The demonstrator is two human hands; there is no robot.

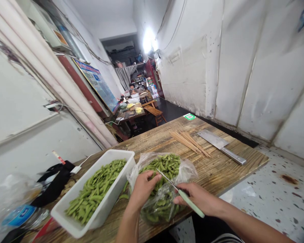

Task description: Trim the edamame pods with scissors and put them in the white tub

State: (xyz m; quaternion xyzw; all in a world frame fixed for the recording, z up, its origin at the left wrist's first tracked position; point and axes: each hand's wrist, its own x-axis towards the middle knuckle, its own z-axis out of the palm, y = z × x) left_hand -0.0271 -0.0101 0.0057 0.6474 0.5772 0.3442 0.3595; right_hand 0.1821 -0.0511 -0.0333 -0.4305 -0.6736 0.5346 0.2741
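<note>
A clear plastic bag (190, 170) full of green soybean pods (167, 163) lies open at the table's front edge. Over its left side, my left hand (145, 187) has its thumb and fingers closed together; whatever is between them is too small to make out. My right hand (192, 195) grips a thin-bladed tool with a pale green handle (191, 202). Its narrow metal blade slants up and left over the pods, the tip close to my left fingers. Left of the bag, a white plastic tub (92, 221) holds many more pods.
Thin wooden skewers (191, 143) and a cleaver (221, 143) lie on the wooden table (152, 136) behind and right of the bag. A green printed card (189, 116) is at the far corner. A plastic bottle (25, 216) and a black cloth-like bundle (53, 185) sit at left.
</note>
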